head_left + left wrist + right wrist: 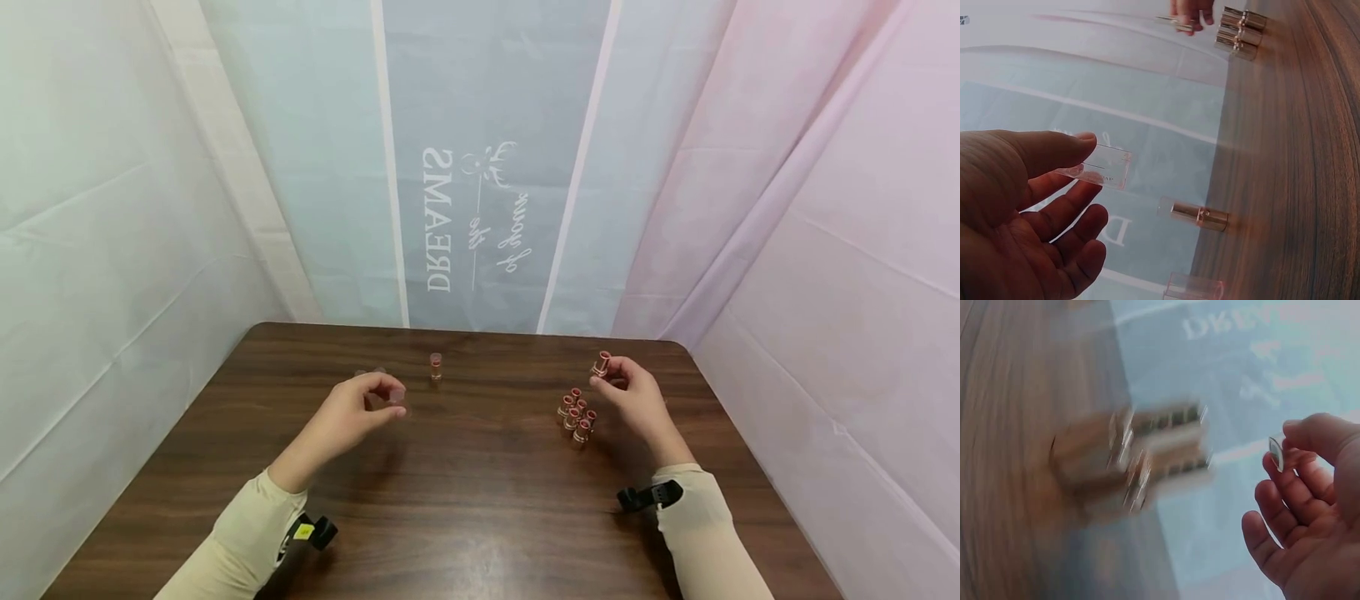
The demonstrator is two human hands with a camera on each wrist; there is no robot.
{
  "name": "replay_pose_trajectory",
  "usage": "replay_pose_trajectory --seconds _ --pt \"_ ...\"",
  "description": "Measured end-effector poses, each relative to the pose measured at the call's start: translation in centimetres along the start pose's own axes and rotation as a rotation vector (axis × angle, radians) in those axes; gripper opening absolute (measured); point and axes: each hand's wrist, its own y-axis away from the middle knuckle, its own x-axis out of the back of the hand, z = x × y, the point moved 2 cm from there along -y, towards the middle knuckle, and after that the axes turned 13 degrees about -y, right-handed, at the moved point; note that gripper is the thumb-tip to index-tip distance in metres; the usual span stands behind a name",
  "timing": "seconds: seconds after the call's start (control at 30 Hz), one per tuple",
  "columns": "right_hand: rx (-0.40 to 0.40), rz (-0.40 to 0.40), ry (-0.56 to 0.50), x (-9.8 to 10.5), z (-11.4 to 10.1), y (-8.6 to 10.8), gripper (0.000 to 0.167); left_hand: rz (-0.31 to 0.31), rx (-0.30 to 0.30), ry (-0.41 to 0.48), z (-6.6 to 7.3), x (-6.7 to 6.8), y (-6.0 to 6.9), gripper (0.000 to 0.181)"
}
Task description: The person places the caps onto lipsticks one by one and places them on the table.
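Note:
My left hand (352,412) pinches a clear lipstick cap (1113,165) between thumb and fingers, above the left side of the table. Beyond it, a gold lipstick tube (437,372) stands upright with a clear cap over its top. On the right, my right hand (637,400) holds another gold lipstick tube (602,364) by thumb and fingertips, raised off the table. Several uncapped-looking tubes (573,418) stand in a tight cluster beside that hand; the right wrist view blurs them. Behind the left hand, more clear caps (1194,287) are partly hidden.
The dark wooden table (480,500) has its far edge against a pale printed curtain (480,100). White cloth walls rise at the left (112,208) and right (847,250). A black strap mount (648,497) sits on the right wrist.

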Motion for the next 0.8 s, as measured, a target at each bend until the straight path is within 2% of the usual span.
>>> replay_pose_trajectory --seconds 0.2,0.37,0.6,0.8 --pt "0.048 0.010 -0.137 -2.2 -4.2 1.1 0.031 -0.004 -0.004 0.018 0.4 0.0 -0.2 0.021" --pt "0.119 -0.008 -0.176 -4.6 -6.6 2.2 0.024 0.001 0.015 0.023 0.9 -0.1 -0.4 0.022" --pt "0.233 -0.050 -0.136 -8.2 -8.1 3.8 0.017 0.031 -0.009 0.030 1.5 -0.3 -0.3 0.021" --pt "0.306 -0.089 -0.121 -11.3 -8.4 4.0 0.021 0.061 -0.025 0.060 1.6 -0.2 0.1 0.022"
